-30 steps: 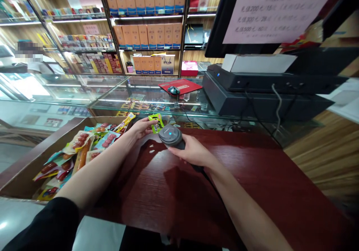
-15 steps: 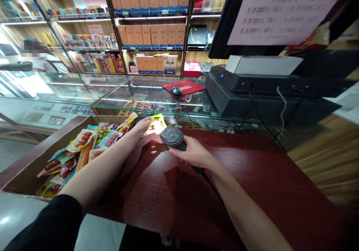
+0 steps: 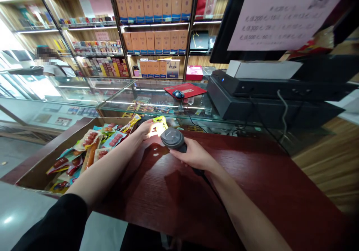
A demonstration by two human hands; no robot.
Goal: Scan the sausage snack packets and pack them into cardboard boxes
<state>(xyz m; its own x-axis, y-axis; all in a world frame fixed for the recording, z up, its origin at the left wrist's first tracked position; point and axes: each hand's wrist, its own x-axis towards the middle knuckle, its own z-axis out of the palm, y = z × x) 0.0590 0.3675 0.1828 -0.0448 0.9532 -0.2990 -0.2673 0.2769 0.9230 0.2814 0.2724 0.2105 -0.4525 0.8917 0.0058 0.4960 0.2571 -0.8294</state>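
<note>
My left hand [image 3: 147, 129] grips a small yellow snack packet [image 3: 160, 125] by its left side, and bright light falls on it. My right hand [image 3: 194, 153] is wrapped round the handle of a black handheld barcode scanner [image 3: 172, 139], its head close to the packet. From the scanner a black cable runs down along my right forearm. Left of my left arm, a cardboard box [image 3: 30, 177] holds several packaged sausages and snacks [image 3: 89, 139] in colourful wrappers. Both hands are above the dark red wooden counter [image 3: 157, 191].
Behind the counter stands a glass display case [image 3: 120, 92] bearing a red mouse pad [image 3: 193, 90] and a computer mouse [image 3: 177, 94]. A monitor [image 3: 224, 30] with a paper notice and black machines [image 3: 238, 97] stand right. Shelves of boxes [image 3: 157, 6] line the back; a person [image 3: 52, 66] is far left.
The view has shifted slightly, so the scene sits a little lower and further right. Both hands keep their hold, with the scanner still facing the packet.
</note>
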